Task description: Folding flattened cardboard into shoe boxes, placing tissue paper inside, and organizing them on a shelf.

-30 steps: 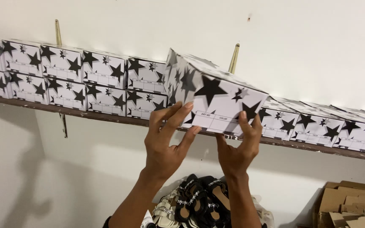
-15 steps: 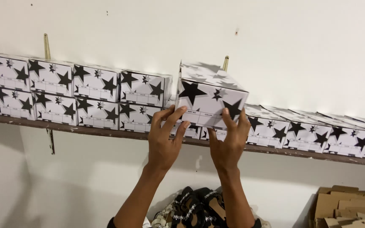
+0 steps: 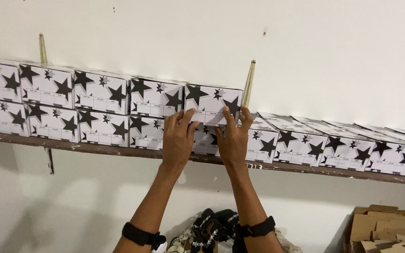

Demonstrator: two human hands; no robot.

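Note:
A white box with black stars sits as the last one of the upper row on a wooden shelf. My left hand presses flat against its lower front edge and the box beneath it. My right hand grips the same box at its lower right corner, fingers spread upward. Both wrists wear black bands.
Two stacked rows of matching star boxes fill the shelf to the left; a single row runs to the right. A wooden peg stands behind the placed box. Dark sandals lie below, cardboard pieces at the lower right.
The star box went from tilted in my hands in front of the shelf to sitting square on the upper row. Both hands followed it toward the shelf.

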